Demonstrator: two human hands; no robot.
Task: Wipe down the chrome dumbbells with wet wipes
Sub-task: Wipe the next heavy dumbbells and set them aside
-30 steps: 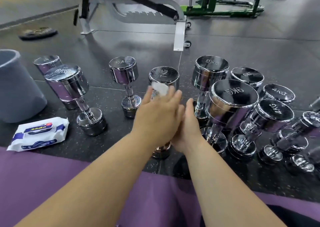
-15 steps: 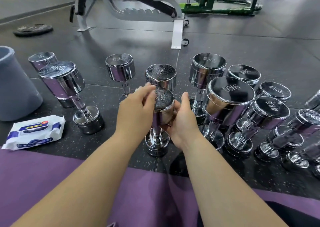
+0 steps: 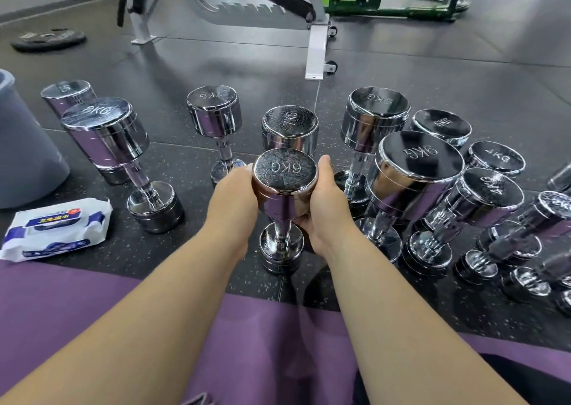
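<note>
1. Left hand (image 3: 234, 197) and right hand (image 3: 329, 210) clasp the 6KG dumbbell (image 3: 285, 176) by its upper head, fingers curled round it;
2. it stands upright on the floor (image 3: 185, 250), just before the 7KG dumbbell (image 3: 289, 129);
3. heavy, rigid, slick chrome, I judge; the knurled handle (image 3: 279, 228) would grip safer.

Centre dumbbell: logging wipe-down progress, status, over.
Left hand, right hand: both gripping centre dumbbell head. Upright on floor. Another dumbbell close behind, larger dumbbell crowding right.

"6KG" on held dumbbell (image 3: 285, 173)
</note>
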